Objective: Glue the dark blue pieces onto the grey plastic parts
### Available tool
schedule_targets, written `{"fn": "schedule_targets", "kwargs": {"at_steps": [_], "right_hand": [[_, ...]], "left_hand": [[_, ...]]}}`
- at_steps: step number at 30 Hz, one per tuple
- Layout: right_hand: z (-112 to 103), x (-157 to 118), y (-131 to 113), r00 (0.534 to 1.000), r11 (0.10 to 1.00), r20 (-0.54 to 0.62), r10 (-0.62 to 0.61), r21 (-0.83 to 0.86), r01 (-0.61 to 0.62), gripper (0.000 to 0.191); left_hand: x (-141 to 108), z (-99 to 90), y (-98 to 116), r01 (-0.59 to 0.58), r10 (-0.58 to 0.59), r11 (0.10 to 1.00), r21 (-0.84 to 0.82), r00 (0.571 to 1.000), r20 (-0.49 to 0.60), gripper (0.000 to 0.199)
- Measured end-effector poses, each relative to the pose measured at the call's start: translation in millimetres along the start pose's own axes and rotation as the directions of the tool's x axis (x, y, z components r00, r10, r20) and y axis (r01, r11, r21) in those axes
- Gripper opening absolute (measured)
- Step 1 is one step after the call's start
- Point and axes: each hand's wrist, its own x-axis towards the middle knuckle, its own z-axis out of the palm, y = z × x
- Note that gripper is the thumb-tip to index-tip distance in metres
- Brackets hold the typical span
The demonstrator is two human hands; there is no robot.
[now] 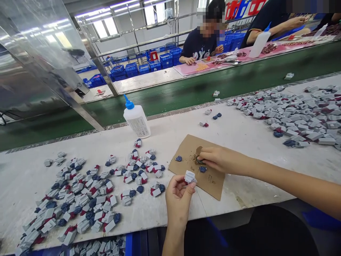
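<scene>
My left hand [179, 199] pinches a small light-grey and dark-red plastic part [190, 176] just off the near left edge of a brown cardboard piece [216, 185]. Over the cardboard, my right hand [217, 160] has its fingertips pressed together at a dark glue-like smear [198, 151]. A dark blue piece shows partly at those fingertips, mostly hidden by them. Two more dark blue pieces lie on the cardboard, one [178, 158] at its left and another [203, 169] just below my right fingers.
Grey, red and blue parts [87, 202] spread across the left of the white table; a larger pile of grey-red parts [301, 113] lies right. A blue-capped white bottle [137, 121] stands behind. Beyond runs a green conveyor belt [170, 96], with co-workers [202, 41] across it.
</scene>
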Motion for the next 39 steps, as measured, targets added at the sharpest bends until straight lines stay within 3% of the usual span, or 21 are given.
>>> {"fn": "schedule_targets", "kwargs": {"at_steps": [3, 7, 11, 16, 21, 25, 29, 32, 33, 35, 36, 37, 39], "right_hand": [[-7.3, -3.8, -11.0, 0.993, 0.971, -0.012, 0.114, 0.212, -0.109, 0.019], [-16.7, -12.8, -38.8, 0.96, 0.793, -0.033, 0.279, 0.572, -0.211, 0.023], [-20.7, -20.6, -61.9, 0.961, 0.774, -0.054, 0.27, 0.607, -0.183, 0.022], [-20.0, -23.7, -69.7, 0.967, 0.81, -0.093, 0.239, 0.569, -0.145, 0.02], [-18.4, -23.4, -70.2, 0.977, 0.811, -0.072, 0.203, 0.571, -0.126, 0.014], [-13.3, -25.2, -72.7, 0.974, 0.721, 0.008, 0.227, 0.671, -0.174, 0.014], [-6.9, -18.4, -76.9, 0.973, 0.643, 0.035, 0.227, 0.745, -0.177, 0.014], [-8.0, 5.3, -58.7, 0.991, 0.708, 0.098, 0.093, 0.693, -0.136, 0.022], [-11.0, 16.3, -44.0, 0.991, 0.772, 0.089, 0.103, 0.621, -0.136, 0.025], [-21.8, 38.2, -1.2, 0.964, 0.897, -0.045, 0.263, 0.38, -0.227, 0.032], [-28.9, 46.9, 25.0, 0.883, 0.902, -0.208, 0.422, 0.194, -0.385, 0.038], [-36.0, 53.0, 52.5, 0.81, 0.866, -0.309, 0.498, 0.124, -0.485, 0.042], [-47.2, 56.6, 104.3, 0.717, 0.793, -0.395, 0.574, 0.047, -0.608, 0.041]], "left_hand": [[-1.0, 1.4, 2.5, 0.051, -0.054, 0.994, -0.092, 0.998, -0.024, 0.024], [-6.2, 6.1, 3.2, 0.135, -0.15, 0.965, -0.226, 0.988, -0.048, 0.026], [-12.6, 11.8, 3.8, 0.175, -0.193, 0.929, -0.327, 0.981, -0.022, 0.026], [-15.0, 14.1, 6.5, 0.156, -0.169, 0.927, -0.342, 0.986, -0.008, 0.025], [-19.6, 16.3, 5.5, 0.033, -0.049, 0.97, -0.241, 0.997, -0.062, 0.021], [-22.4, 17.2, 1.5, -0.047, 0.03, 0.987, -0.152, 0.993, -0.114, 0.018], [-16.1, 10.2, 1.4, -0.055, 0.053, 0.997, -0.063, 0.998, -0.033, 0.018], [-4.9, -1.9, 7.3, -0.135, 0.133, 0.966, 0.222, 0.991, 0.026, 0.02], [0.0, -7.4, 9.7, -0.2, 0.208, 0.901, 0.385, 0.978, 0.023, 0.024], [11.5, -19.7, 13.3, -0.336, 0.417, 0.623, 0.707, 0.907, 0.064, 0.031], [17.9, -26.1, 14.1, -0.374, 0.514, 0.435, 0.819, 0.85, 0.116, 0.032], [24.4, -32.2, 14.0, -0.388, 0.584, 0.247, 0.888, 0.791, 0.183, 0.031], [36.9, -42.8, 11.5, -0.368, 0.682, -0.052, 0.928, 0.666, 0.302, 0.024]]}}
